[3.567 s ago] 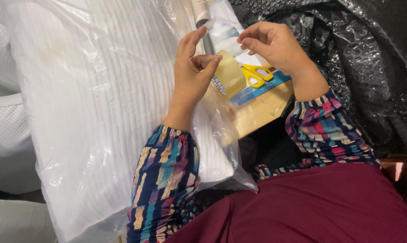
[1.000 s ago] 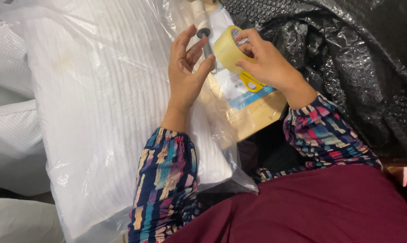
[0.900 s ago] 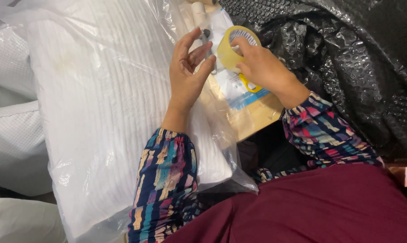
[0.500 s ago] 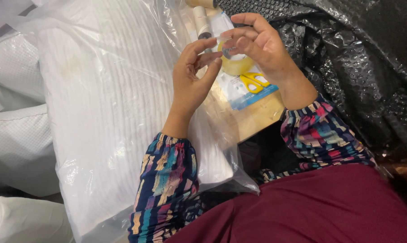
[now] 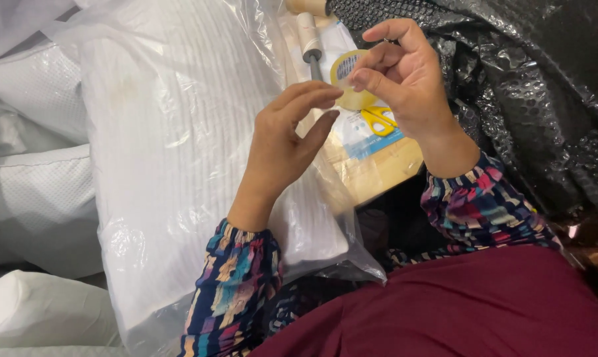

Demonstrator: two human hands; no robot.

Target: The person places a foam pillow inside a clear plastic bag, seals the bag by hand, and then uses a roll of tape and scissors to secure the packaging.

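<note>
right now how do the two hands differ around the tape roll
The right hand grips the tape roll, raised, fingers curled. The left hand sits lower over the bagged pillow, its fingers straight, their tips reaching the roll's edge. Both wear patterned sleeves.

Yellow scissors (image 5: 378, 120), black bubble wrap (image 5: 530, 92)

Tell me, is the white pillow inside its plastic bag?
Inside: the clear plastic bag wraps over the white ribbed pillow.

clear plastic bag (image 5: 180, 165) around white pillow; blue-white card pack (image 5: 368, 129) beside
</note>
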